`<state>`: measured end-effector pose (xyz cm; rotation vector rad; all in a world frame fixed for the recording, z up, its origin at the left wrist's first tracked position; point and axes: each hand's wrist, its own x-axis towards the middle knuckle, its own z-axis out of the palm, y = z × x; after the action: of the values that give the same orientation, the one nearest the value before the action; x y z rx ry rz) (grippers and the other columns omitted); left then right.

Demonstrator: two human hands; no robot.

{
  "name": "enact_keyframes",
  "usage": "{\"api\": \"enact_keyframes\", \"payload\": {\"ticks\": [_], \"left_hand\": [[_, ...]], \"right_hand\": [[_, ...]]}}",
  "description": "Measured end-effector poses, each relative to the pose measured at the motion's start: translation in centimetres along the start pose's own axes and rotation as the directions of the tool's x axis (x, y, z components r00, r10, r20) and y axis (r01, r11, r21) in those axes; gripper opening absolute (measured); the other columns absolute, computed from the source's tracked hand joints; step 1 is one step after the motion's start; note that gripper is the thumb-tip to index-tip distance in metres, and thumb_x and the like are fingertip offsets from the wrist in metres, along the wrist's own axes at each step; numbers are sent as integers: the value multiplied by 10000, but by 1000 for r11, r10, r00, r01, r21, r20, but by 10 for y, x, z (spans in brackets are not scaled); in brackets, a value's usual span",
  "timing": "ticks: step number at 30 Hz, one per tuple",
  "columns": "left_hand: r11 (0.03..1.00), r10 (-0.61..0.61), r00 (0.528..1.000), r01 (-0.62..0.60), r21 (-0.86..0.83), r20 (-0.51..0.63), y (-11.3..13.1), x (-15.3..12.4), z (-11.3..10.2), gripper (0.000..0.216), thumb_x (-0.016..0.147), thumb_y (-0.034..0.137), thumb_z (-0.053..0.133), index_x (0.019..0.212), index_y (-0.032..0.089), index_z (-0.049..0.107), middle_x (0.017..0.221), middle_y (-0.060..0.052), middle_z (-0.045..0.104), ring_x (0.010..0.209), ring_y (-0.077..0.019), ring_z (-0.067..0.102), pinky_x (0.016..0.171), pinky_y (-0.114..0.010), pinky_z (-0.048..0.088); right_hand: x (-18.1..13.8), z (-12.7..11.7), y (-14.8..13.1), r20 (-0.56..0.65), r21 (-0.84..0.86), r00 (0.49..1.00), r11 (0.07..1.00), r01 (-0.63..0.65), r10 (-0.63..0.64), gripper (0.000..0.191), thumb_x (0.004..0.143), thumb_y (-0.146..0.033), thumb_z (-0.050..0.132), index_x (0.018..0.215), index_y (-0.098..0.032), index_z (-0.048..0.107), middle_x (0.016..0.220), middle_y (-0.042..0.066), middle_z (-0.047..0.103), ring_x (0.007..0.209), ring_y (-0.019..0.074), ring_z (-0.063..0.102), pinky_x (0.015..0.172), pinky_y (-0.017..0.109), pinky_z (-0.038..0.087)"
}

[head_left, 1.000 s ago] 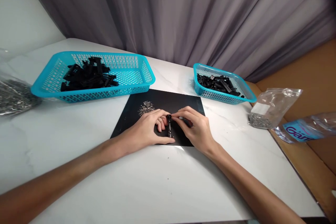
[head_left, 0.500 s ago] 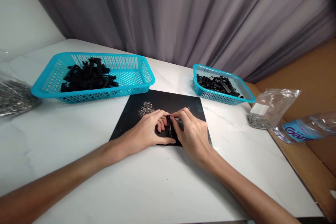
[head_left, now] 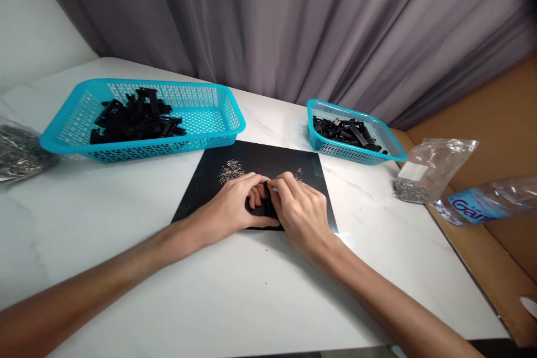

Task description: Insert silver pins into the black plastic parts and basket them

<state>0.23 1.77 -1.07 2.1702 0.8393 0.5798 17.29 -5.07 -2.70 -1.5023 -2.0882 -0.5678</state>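
Observation:
Both of my hands meet over a black mat (head_left: pixel 210 182) near the table's front. My left hand (head_left: pixel 232 207) curls round a narrow black plastic part (head_left: pixel 267 201), thumb under it and fingers bent over it. My right hand (head_left: pixel 300 212) pinches the same part from the right, and its fingers cover most of it. A small heap of tiny metal pieces (head_left: pixel 230 170) lies on the mat just beyond my left hand. A thinner scatter of metal bits (head_left: pixel 298 177) lies beyond my right hand.
A large blue basket (head_left: pixel 210 123) of black parts stands at the back left, a smaller blue basket (head_left: pixel 388 148) of black parts at the back right. Clear bags (head_left: pixel 428 170) of metal pieces lie at the right edge, another bag (head_left: pixel 17 151) at the far left. A grey curtain hangs behind.
My right hand has slid left over the black part and now covers most of it. My left hand has kept its hold. The view has shifted slightly.

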Motion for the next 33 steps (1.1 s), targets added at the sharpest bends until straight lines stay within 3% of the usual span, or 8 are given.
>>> {"api": "enact_keyframes", "payload": {"ticks": [6, 10, 13, 18, 23, 28, 30, 33], "left_hand": [[998, -53, 998, 53, -16, 31, 4, 0, -1, 483, 658, 441, 895, 985, 180, 656, 820, 22, 574, 747, -170, 569, 700, -331, 525], [997, -69, 997, 71, -42, 37, 5, 0, -1, 470, 647, 438, 891, 950, 181, 639, 815, 21, 580, 740, -168, 577, 701, -334, 539], [997, -67, 997, 69, -36, 43, 3, 0, -1, 474, 640, 447, 896, 929, 177, 634, 833, 12, 589, 731, -164, 567, 700, -337, 542], [997, -62, 997, 64, -42, 51, 1, 1, -2, 550, 645, 474, 897, 1021, 168, 639, 879, -1, 607, 728, -161, 560, 706, -349, 549], [993, -68, 996, 74, -96, 61, -1, 2, -1, 538, 629, 458, 912, 996, 175, 638, 858, 7, 604, 723, -159, 561, 698, -347, 552], [987, -15, 996, 28, -156, 84, -7, 4, -1, 521, 648, 446, 912, 1016, 181, 655, 866, 6, 585, 737, -159, 572, 695, -339, 558], [989, -5, 995, 19, -146, 97, -7, 5, -3, 489, 655, 450, 909, 977, 183, 655, 862, 7, 577, 733, -156, 569, 692, -336, 558], [992, -19, 994, 32, -125, 106, -4, 6, -5, 486, 648, 446, 910, 976, 187, 663, 861, 9, 576, 722, -153, 563, 685, -333, 556]], "right_hand": [[-4, -2, 7, -38, 278, 994, 957, -85, 100, 216, 1041, -170, 535, 1057, -203, 748, 973, 25, 764, 724, 127, 676, 638, 261, 448], [-1, -8, 12, 91, 560, 962, 786, -262, 256, 221, 1010, -203, 585, 1098, -228, 786, 980, 24, 752, 697, 121, 636, 599, 261, 453], [5, -12, 20, 207, 671, 910, 625, -399, 359, 188, 971, -259, 643, 1061, -232, 806, 971, 32, 756, 645, 122, 576, 569, 269, 428], [15, -10, 32, 412, 721, 828, 418, -552, 381, 163, 871, -348, 752, 886, -207, 831, 852, 28, 769, 569, 107, 469, 536, 270, 363], [21, -4, 37, 501, 727, 777, 303, -616, 381, 250, 770, -426, 829, 828, -184, 834, 713, 23, 728, 535, 100, 414, 503, 272, 288], [31, -2, 42, 589, 737, 746, 173, -653, 311, 311, 656, -452, 899, 746, -172, 798, 738, 37, 751, 615, 131, 561, 589, 280, 409], [34, -1, 44, 593, 742, 752, 168, -649, 288, 322, 654, -456, 901, 734, -169, 781, 756, 44, 758, 659, 148, 607, 632, 291, 449], [35, -5, 44, 583, 719, 764, 262, -644, 276, 334, 713, -477, 865, 754, -161, 767, 771, 52, 757, 668, 158, 624, 629, 297, 457]]}}
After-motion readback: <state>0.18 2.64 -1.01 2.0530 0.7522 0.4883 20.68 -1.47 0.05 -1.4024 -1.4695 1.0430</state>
